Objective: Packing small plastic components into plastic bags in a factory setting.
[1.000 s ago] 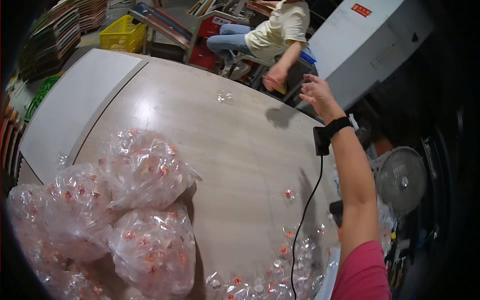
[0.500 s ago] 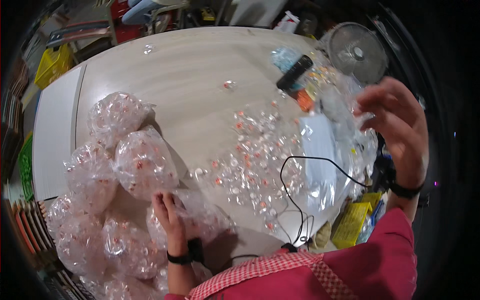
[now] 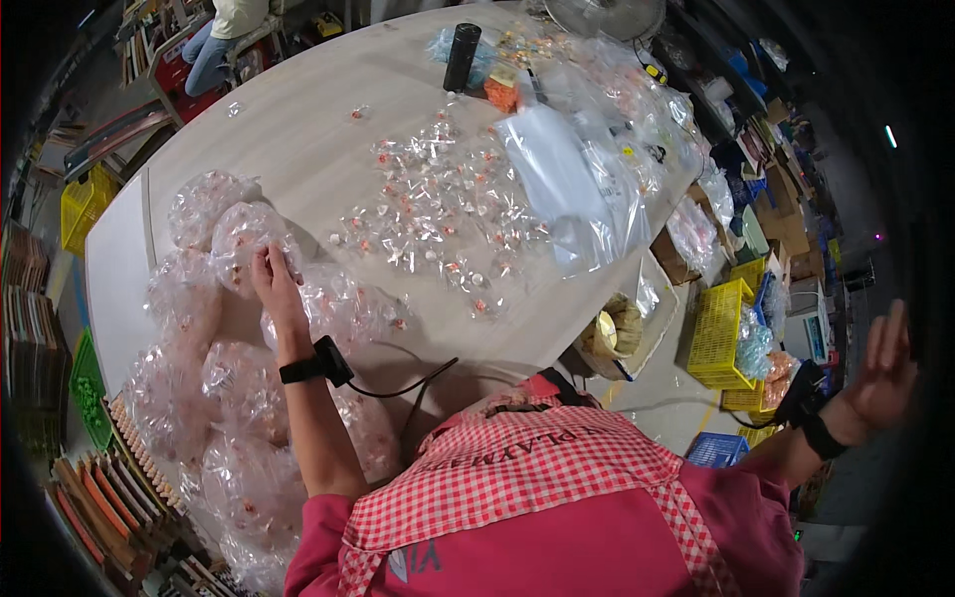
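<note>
My left hand [image 3: 277,282] is over the pile of filled clear plastic bags on the left side of the table. Its fingers are drawn together against a round bag [image 3: 244,231]; whether they pinch its film cannot be made out. Under my left wrist lies another filled bag [image 3: 343,306], full of small white and orange-red pieces. My right hand [image 3: 885,368] is raised far out to the right, beyond the table, with fingers stretched and nothing in it. Many small clear-wrapped pieces [image 3: 438,209] are spread over the middle of the table [image 3: 298,119].
Flat clear bags [image 3: 562,179] lie right of the loose pieces. A black cylinder [image 3: 462,58] stands at the back near a fan [image 3: 607,15]. Yellow crates [image 3: 721,338] and an open sack [image 3: 612,333] are off the right edge. Cables run from my wrists.
The view has turned and shifted. My right hand has swung from above the table's right side out and down to the far right. My left hand's fingers have moved onto a bag farther up.
</note>
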### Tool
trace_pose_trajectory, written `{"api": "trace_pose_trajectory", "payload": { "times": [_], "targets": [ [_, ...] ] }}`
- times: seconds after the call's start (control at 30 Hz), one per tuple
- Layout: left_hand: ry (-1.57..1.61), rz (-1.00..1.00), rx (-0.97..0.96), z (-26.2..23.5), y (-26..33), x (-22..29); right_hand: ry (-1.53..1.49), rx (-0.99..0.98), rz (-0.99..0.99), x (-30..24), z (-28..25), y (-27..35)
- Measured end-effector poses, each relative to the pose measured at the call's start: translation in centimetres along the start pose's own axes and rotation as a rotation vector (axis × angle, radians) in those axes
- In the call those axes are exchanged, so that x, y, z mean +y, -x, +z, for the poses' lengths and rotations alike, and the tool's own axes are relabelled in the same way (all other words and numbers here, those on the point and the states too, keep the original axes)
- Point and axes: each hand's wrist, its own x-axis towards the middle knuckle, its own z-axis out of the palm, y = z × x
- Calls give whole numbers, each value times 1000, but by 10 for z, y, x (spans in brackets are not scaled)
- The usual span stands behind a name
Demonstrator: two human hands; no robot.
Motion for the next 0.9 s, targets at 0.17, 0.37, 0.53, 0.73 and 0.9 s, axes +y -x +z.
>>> {"api": "trace_pose_trajectory", "payload": {
  "times": [0.17,0.37,0.53,0.73,0.9],
  "targets": [
    [59,-3,-110,27,84,88,636,-99,585,64,-15,58],
    [-240,-234,-404,-1,192,115,602,-271,1227,219,-94,134],
    [-507,-297,-432,-30,262,118,705,-196,1497,319,-156,220],
    [-848,-377,-311,-79,338,132,552,-277,1452,386,-157,238],
    [-763,-703,0,-185,435,74,623,-278,1349,423,-152,217]
  ]
}}
